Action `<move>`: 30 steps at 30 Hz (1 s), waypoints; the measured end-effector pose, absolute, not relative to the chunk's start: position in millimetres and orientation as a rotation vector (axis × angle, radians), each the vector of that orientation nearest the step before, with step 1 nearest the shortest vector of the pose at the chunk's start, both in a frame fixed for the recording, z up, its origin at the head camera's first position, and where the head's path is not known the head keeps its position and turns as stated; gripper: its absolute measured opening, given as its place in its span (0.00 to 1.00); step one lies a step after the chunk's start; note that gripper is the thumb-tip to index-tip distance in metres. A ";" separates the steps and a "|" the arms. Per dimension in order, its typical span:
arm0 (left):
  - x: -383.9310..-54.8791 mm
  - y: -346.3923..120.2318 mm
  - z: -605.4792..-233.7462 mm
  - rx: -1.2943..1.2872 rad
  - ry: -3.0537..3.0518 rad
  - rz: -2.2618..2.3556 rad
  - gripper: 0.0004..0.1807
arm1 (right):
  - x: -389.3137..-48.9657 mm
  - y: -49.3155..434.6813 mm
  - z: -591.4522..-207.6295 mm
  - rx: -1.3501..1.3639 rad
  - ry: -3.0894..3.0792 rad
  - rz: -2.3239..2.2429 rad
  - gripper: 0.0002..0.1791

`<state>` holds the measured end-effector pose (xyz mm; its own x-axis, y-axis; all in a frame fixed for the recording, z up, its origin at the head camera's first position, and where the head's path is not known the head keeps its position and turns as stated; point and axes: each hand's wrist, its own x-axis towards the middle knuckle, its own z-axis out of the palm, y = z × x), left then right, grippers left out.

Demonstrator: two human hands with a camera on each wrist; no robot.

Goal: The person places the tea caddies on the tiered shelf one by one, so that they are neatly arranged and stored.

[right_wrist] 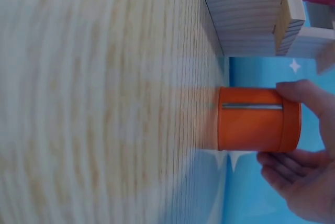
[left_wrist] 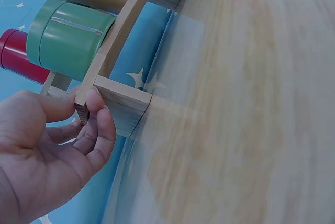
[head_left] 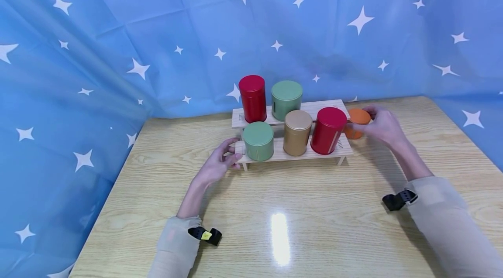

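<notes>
A two-tier wooden rack (head_left: 271, 156) stands near the back of the table. My left hand (head_left: 215, 165) pinches the left end of its lower board between thumb and fingers, which the left wrist view shows closely. On that board stand a green tin (head_left: 258, 142), a gold tin (head_left: 297, 134) and a red tin (head_left: 328, 132). Just right of the rack, my right hand (head_left: 382, 127) holds an orange tin (right_wrist: 254, 122) around its lid, thumb on one side and fingers on the other. The orange tin is upright, its base right at the tabletop.
The upper board (head_left: 314, 106) carries a taller red tin (head_left: 253, 100) and another green tin (head_left: 287, 101). A blue cloth (head_left: 204, 29) with white stars hangs behind the wooden table (head_left: 334, 225) and along its left side.
</notes>
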<state>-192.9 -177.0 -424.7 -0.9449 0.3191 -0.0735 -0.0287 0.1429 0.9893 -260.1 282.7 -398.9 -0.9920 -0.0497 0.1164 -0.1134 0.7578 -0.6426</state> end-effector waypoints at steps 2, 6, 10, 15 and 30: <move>-193.1 -177.1 -425.1 0.287 2.156 1.875 0.30 | -259.8 283.8 -398.8 0.141 -2.851 1.053 0.37; -193.1 -177.5 -425.9 0.294 2.156 1.872 0.30 | -258.8 286.6 -397.8 0.141 -2.848 1.091 0.37; -193.3 -177.7 -426.0 0.294 2.148 1.881 0.30 | -257.5 289.5 -393.8 0.134 -2.839 1.113 0.37; -194.1 -178.6 -425.7 0.295 2.136 1.887 0.30 | -255.6 290.0 -383.8 0.132 -2.813 1.072 0.37; -194.0 -178.3 -425.4 0.288 2.142 1.875 0.30 | -249.8 288.9 -347.8 0.085 -2.703 1.021 0.37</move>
